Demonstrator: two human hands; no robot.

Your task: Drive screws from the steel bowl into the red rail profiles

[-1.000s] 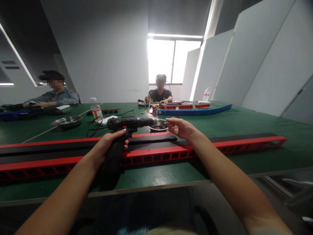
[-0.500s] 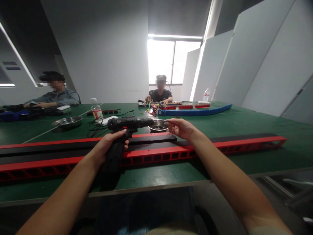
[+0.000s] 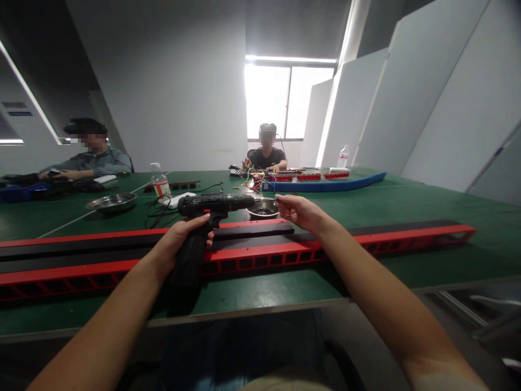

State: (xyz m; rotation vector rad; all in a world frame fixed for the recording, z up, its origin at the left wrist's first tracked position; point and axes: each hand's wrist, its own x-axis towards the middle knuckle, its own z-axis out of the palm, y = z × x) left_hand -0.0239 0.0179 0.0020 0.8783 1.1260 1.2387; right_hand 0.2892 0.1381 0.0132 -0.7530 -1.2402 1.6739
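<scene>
My left hand (image 3: 177,239) is wrapped round the grip of a black cordless drill (image 3: 211,204), which lies level with its chuck pointing right. My right hand (image 3: 301,213) is just beyond the chuck, thumb and fingertips pinched together; whatever they hold is too small to make out. Behind the chuck sits a metal bowl (image 3: 251,215) of small dark pieces. Below both hands a long red frame with a black top (image 3: 260,262) runs across the table. A second red and black strip (image 3: 260,231) lies behind its left part.
A second metal bowl (image 3: 112,203), a bottle (image 3: 161,186) and dark cables (image 3: 157,214) lie to the left on the green table (image 3: 431,201). Further back are a blue curved strip (image 3: 325,186) and coloured wires (image 3: 254,182). One person (image 3: 266,157) sits opposite, another (image 3: 95,160) at left.
Almost nothing differs. My right hand and the drill sit very slightly higher and further left in the picture; both hands keep the same grip.
</scene>
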